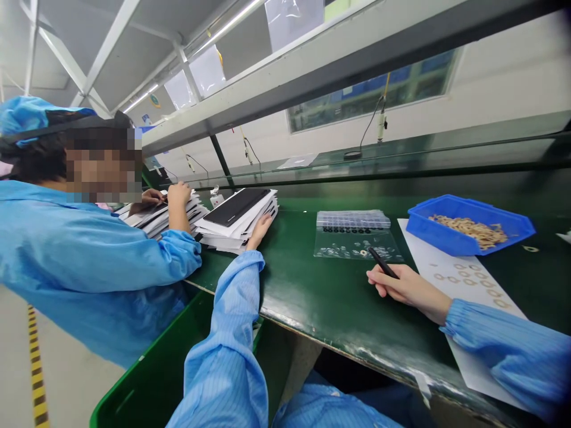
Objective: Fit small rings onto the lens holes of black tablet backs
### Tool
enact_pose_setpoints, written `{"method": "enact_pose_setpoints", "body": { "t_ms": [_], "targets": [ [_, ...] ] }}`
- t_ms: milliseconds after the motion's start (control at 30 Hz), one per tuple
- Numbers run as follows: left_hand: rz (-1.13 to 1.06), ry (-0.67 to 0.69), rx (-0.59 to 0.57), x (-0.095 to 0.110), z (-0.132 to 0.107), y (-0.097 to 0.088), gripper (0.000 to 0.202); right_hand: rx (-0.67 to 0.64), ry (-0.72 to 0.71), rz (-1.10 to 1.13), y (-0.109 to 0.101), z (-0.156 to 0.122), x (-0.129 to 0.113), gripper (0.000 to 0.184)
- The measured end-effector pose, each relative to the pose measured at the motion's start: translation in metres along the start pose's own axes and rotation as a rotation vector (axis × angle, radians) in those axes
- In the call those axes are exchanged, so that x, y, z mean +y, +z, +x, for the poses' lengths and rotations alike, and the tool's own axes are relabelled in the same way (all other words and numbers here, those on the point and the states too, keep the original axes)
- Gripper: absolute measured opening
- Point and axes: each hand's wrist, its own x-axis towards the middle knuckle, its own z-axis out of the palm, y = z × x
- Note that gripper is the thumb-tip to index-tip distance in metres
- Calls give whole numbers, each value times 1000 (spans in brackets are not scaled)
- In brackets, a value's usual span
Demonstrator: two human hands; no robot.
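Observation:
My left hand (260, 230) reaches far left, fingers stretched flat against the near side of a stack of white trays (236, 229) with a black flat panel (235, 205) on top. My right hand (401, 286) rests on the green bench, fingers closed round a black pen-like tool (382, 262) whose tip points at a clear plastic bag of small rings (357, 244). A white sheet (450, 270) with several tan rings laid on it lies under my right forearm.
A blue bin (426, 226) of tan rings stands at the right on the sheet. A co-worker in a blue coat (93, 261) at the left has both hands on another tray stack (156, 217). A green crate (147, 380) sits below the bench edge.

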Motion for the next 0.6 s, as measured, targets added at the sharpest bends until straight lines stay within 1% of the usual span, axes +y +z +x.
{"method": "enact_pose_setpoints", "body": {
  "t_ms": [67,133,233,300,333,400,467,500,533,567,600],
  "targets": [
    [91,-11,30,2,-4,4,30,-7,-21,-13,0,1,-1,45],
    [191,-21,36,5,-8,10,29,-7,-43,-18,0,3,-4,44],
    [328,-21,-6,13,-16,23,28,43,-81,-12,-2,-1,-17,39],
    [405,0,-52,22,-21,31,32,122,-124,-17,-10,-16,-30,34],
    [439,14,-75,27,-21,34,31,178,-149,-22,-16,-28,-37,31],
    [493,47,-117,33,-19,38,30,313,-205,-44,-29,-63,-48,27],
    [525,85,-145,37,-13,40,29,449,-340,-150,-38,-109,-49,29],
    [534,105,-151,38,-10,41,29,531,-383,-206,-40,-134,-44,32],
    [536,126,-154,39,-8,42,30,625,-393,-244,-41,-159,-37,35],
    [532,152,-149,40,-8,44,28,743,-361,-244,-42,-183,-26,38],
    [517,184,-150,42,-10,47,27,897,-291,-201,-43,-205,-12,41]
  ]
}}
